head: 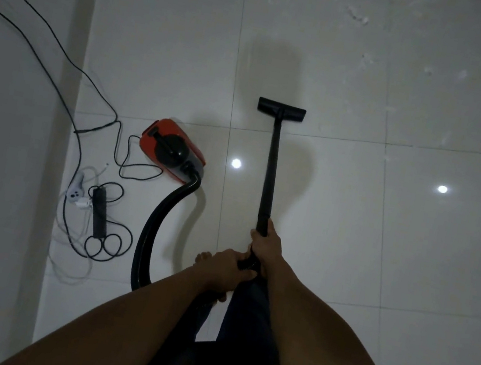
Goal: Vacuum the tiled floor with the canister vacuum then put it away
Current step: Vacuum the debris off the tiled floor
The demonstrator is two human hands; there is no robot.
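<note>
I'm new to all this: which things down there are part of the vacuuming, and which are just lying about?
Part of the job: red canister vacuum, its black hose, wand in the right hand, floor nozzle, left hand gripping the hose end, tiled floor.
Lying about: black power strip, white adapter, loose cords; whether any powers the vacuum, cannot tell.

We see a glossy pale tiled floor [352, 234]; on it a red and black canister vacuum [171, 150] sits at left; its nozzle [281, 109] rests flat ahead; a black power strip [99, 212] lies among tangled cords [78, 131].
</note>
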